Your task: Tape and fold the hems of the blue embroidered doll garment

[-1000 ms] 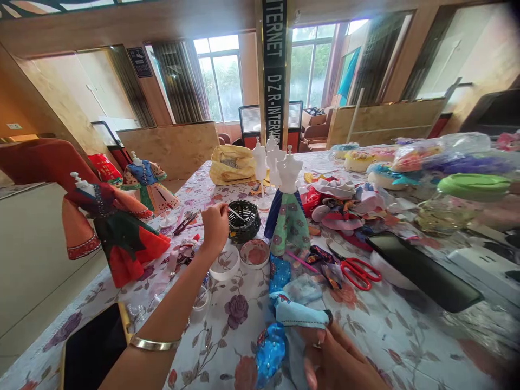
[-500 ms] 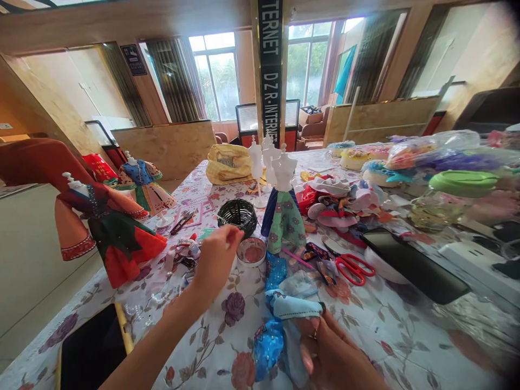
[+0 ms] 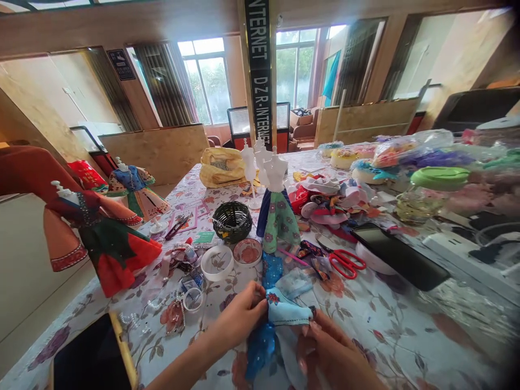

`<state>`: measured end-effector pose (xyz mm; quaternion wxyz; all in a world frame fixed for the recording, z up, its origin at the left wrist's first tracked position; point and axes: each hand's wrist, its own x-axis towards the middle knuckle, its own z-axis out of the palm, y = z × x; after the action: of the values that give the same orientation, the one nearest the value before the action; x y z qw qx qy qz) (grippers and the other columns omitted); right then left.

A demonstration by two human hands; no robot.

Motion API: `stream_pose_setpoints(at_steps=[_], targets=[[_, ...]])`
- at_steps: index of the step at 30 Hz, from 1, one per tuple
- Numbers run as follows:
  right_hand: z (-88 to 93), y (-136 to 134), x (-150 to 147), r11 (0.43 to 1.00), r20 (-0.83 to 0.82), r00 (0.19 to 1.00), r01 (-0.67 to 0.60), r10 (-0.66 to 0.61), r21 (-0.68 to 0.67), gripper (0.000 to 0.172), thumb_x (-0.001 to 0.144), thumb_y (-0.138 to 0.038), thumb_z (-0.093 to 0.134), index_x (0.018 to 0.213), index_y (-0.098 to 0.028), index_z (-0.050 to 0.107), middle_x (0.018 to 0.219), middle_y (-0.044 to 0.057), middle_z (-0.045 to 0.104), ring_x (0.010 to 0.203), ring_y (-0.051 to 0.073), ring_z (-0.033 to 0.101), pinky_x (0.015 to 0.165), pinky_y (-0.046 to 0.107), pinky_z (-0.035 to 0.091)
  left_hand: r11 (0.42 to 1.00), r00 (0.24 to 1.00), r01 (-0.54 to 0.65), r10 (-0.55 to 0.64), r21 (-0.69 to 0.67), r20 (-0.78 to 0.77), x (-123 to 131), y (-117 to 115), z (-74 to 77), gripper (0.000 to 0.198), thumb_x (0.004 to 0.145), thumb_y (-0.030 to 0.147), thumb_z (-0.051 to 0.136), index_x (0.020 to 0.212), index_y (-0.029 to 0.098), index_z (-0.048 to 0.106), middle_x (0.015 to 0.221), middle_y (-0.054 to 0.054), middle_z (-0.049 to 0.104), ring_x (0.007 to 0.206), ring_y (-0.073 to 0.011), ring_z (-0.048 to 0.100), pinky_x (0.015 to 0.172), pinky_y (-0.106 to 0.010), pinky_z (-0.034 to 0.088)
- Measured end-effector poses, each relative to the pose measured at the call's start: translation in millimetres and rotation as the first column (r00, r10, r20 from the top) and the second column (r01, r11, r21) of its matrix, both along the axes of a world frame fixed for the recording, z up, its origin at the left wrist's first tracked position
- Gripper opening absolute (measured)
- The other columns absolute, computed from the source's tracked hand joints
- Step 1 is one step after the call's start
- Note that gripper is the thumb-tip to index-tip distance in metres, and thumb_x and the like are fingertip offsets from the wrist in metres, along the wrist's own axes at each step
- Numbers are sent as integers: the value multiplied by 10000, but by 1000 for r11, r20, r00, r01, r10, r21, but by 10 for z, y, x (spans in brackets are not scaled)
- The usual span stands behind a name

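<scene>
A light-blue doll garment (image 3: 286, 313) with a red embroidered flower and a line of dark stitches along its lower edge is stretched between my hands. My left hand (image 3: 248, 307) pinches its left end near the flower. At the right end, the fingertips of my right hand (image 3: 325, 342) are closed on the cloth; a ring and a dark spot show there. Shiny dotted blue fabric (image 3: 260, 349) and a sheer pale-blue piece (image 3: 296, 280) lie around and under the garment. Whether a needle or thread is in either hand is too small to tell.
A dress form in a green floral skirt (image 3: 280, 222) stands ahead, beside a black basket (image 3: 232, 222) and two round dishes. Red scissors (image 3: 345, 262) and a phone (image 3: 400, 254) lie right; another phone (image 3: 95, 355) lies front left. Dressed doll forms (image 3: 97, 233) stand left, fabric scraps (image 3: 325, 197) behind.
My left hand has come down from near the basket to the garment and now grips its left end. The right hand still holds the other end. The view has shifted slightly.
</scene>
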<state>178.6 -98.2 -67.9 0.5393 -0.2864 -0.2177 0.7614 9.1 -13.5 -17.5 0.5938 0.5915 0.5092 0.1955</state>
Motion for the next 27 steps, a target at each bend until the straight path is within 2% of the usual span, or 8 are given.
stream_pose_setpoints(at_steps=[5,8,11,15,17,21,23,27], targets=[[-7,-39,-6,996,18,999,36,-37,83,155,758,-326,716,784,-183,661,627,-18,594,443,119,585,359,199,450,982,986,-53,80,-180,147,84,-3,20,444,642,508,714,875,183,519,666,40,599,612,-114,498,576,-228,299],[-39,-41,14,995,2,998,58,-58,87,139,775,-307,687,729,-177,666,576,-27,578,397,98,560,374,190,440,975,978,-68,108,-211,181,94,22,5,532,579,558,738,874,172,521,698,31,609,640,-110,508,615,-228,328],[-55,-16,43,993,27,995,92,-94,72,178,743,-343,704,684,-178,667,602,-19,590,428,92,556,382,180,426,969,963,-96,148,-227,225,93,50,-53,611,519,595,760,885,173,513,696,30,612,662,-115,526,636,-229,348],[-31,20,58,994,93,994,40,-50,97,344,657,-507,707,659,-164,684,604,28,605,506,153,577,387,225,436,970,947,-109,168,-218,275,62,73,-62,605,545,582,769,912,173,515,695,20,649,648,-104,541,619,-214,348],[-2,21,54,998,115,993,18,-25,65,382,673,-544,667,657,-163,684,609,44,615,521,165,575,409,245,436,970,938,-108,172,-220,301,30,79,-11,579,559,541,788,916,171,520,726,5,674,664,-104,562,629,-210,367],[76,18,46,999,136,990,-23,26,-24,318,729,-474,639,694,-163,693,686,56,665,598,173,605,491,257,447,964,914,-104,190,-247,359,-44,85,122,522,584,460,813,908,177,518,731,1,689,629,-94,581,609,-199,404],[107,34,47,995,96,992,-71,78,-76,307,743,-454,647,714,-154,702,710,60,689,669,184,642,557,261,470,971,921,-84,161,-222,354,-73,86,167,471,630,447,792,910,185,518,692,12,679,584,-85,574,557,-182,394],[132,83,47,975,4,991,-127,130,-183,406,780,-525,623,773,-130,720,713,59,713,722,192,684,693,297,505,988,927,-78,121,-135,355,-111,90,197,396,679,406,770,915,198,530,678,17,673,562,-84,577,519,-167,393]])
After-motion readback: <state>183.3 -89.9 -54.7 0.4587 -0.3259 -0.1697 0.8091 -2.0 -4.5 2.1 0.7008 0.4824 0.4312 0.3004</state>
